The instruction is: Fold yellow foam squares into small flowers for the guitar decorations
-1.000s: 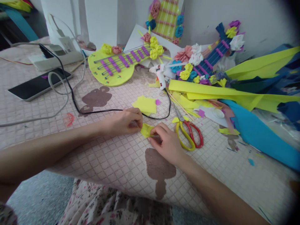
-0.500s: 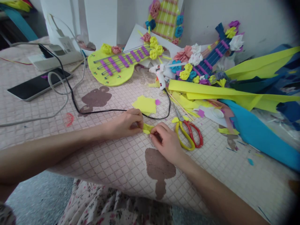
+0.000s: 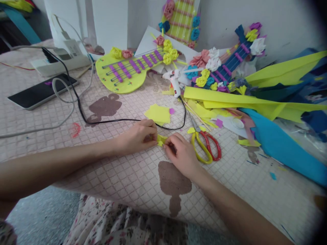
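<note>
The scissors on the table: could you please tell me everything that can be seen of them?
The scissors lie on the quilted cover, close beside the right hand, which does not hold them; whether they touch is unclear. One handle loop is yellow, the other loop red, both with a glossy, coated look. The grey, metal-looking blades point forward and slightly left, and look nearly closed. Yellow scraps lie by them.

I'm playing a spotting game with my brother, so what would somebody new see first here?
Probably the bright yellow, purple-barred guitar shape toward the back of the table, left of the white glue gun. Next might come the big turquoise strip on the right side. In the middle, the left hand and right hand pinch a small yellow piece, left of the scissors.
</note>
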Action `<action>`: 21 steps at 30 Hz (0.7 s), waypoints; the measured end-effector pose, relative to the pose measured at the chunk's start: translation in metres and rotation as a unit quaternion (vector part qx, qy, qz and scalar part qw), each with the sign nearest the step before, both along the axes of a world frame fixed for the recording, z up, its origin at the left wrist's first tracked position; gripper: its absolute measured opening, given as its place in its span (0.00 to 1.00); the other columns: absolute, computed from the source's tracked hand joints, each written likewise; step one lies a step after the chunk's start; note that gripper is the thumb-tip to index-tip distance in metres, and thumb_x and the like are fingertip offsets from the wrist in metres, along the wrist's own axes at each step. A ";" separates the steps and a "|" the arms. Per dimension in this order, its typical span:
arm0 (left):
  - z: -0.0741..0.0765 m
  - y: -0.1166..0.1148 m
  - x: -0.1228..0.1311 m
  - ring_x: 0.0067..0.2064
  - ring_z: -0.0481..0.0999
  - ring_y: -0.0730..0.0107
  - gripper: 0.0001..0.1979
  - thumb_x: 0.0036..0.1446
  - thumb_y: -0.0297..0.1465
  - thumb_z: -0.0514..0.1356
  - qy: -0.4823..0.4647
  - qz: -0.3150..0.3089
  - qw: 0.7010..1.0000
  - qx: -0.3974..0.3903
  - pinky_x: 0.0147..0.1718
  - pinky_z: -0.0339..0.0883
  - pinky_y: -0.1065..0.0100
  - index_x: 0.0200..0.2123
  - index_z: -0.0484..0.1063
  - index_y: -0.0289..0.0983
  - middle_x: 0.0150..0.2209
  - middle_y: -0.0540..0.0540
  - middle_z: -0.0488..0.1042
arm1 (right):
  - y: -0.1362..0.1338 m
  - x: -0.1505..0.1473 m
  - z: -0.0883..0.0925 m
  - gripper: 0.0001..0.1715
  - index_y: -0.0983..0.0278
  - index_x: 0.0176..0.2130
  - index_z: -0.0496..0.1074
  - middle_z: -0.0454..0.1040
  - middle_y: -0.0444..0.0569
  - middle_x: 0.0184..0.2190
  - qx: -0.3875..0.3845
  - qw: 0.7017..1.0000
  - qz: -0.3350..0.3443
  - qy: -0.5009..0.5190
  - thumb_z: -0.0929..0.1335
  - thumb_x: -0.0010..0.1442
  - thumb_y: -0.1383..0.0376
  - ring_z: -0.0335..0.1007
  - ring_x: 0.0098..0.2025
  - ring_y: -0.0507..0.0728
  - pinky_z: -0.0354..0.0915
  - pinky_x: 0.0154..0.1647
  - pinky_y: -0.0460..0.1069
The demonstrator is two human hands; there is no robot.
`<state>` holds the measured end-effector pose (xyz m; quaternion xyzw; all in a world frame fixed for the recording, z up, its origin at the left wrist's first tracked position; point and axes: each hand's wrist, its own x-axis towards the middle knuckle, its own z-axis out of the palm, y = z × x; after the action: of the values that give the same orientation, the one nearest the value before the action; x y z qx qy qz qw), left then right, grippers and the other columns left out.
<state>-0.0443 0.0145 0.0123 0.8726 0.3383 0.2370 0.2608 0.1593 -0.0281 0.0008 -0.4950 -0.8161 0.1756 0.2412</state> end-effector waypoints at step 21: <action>-0.005 0.001 0.003 0.37 0.68 0.69 0.05 0.54 0.27 0.57 0.014 0.019 1.000 0.016 0.36 0.65 0.68 0.27 0.69 0.33 0.35 0.44 0.67 | 0.001 -0.004 0.003 0.06 0.61 0.29 0.63 0.68 0.45 0.29 0.009 1.000 -0.015 -0.016 0.64 0.58 0.69 0.65 0.30 0.53 0.58 0.29 0.48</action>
<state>-0.0411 0.0155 0.0070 0.8732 0.3544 0.2352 0.2380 0.1557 -0.0270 0.0033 -0.5080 -0.8139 0.1561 0.2349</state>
